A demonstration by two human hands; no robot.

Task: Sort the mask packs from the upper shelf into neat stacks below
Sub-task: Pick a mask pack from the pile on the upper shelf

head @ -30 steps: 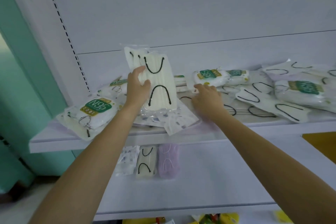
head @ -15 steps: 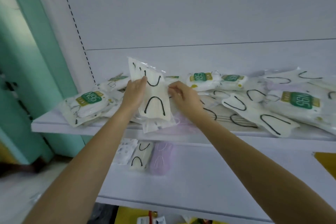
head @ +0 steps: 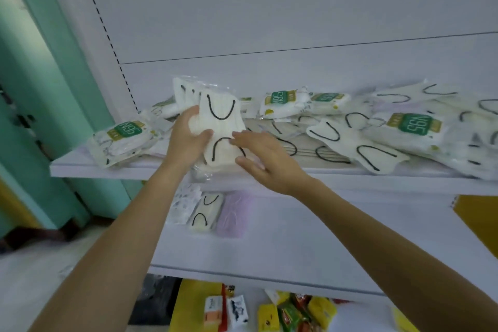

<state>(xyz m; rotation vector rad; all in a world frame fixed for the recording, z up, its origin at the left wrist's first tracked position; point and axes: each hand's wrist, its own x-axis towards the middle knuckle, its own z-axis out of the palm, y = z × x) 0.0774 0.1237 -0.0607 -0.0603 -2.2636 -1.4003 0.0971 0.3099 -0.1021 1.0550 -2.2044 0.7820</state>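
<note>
My left hand [head: 188,140] grips a clear pack of cream masks with black ear loops [head: 219,127], held upright above the front of the upper shelf [head: 121,171]. My right hand [head: 265,159] lies against the pack's lower right side with its fingers stretched out. Several more packs litter the upper shelf: green-labelled N95 packs [head: 412,124] and cream black-loop packs [head: 355,145]. On the lower shelf [head: 296,245] three short stacks lie side by side: a patterned white one [head: 184,206], a cream black-loop one [head: 206,211] and a lilac one [head: 237,214].
A teal wall [head: 40,89] stands to the left of the shelving. Below the lower shelf lie yellow and mixed packets [head: 291,312]. An orange panel [head: 479,221] shows at the right edge. The white back panel [head: 269,8] rises behind the shelves.
My right hand left the packs on the upper shelf and came left onto the cream pack. The pack has sunk a little toward the shelf's front edge in my left hand.
</note>
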